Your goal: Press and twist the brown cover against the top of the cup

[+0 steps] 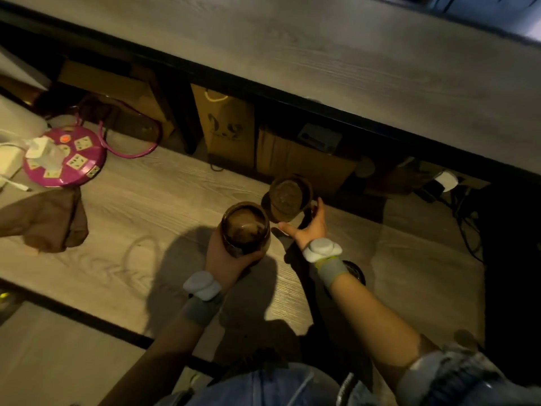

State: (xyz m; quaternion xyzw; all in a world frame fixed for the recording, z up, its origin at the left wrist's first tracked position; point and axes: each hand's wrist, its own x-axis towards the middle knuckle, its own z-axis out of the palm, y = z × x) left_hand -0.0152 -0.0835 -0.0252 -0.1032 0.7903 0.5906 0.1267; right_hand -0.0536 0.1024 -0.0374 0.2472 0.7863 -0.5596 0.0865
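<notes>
Left hand (pixel 227 260) grips the near brown glass jar (pixel 245 228) round its wall (likely heavy, slick, breakable; hold low), while the right hand (pixel 311 227), fingers released, touches the far jar (pixel 287 199).

hands: 2, left hand (pixel 227 259), right hand (pixel 310 227) | brown jars: 2, near jar (pixel 246 227), far jar (pixel 288 197) | wrist trackers: 2 | round pink power strip (pixel 66 156): 1 | paper bag (pixel 227 127): 1 | brown cloth (pixel 46 221): 1
</notes>
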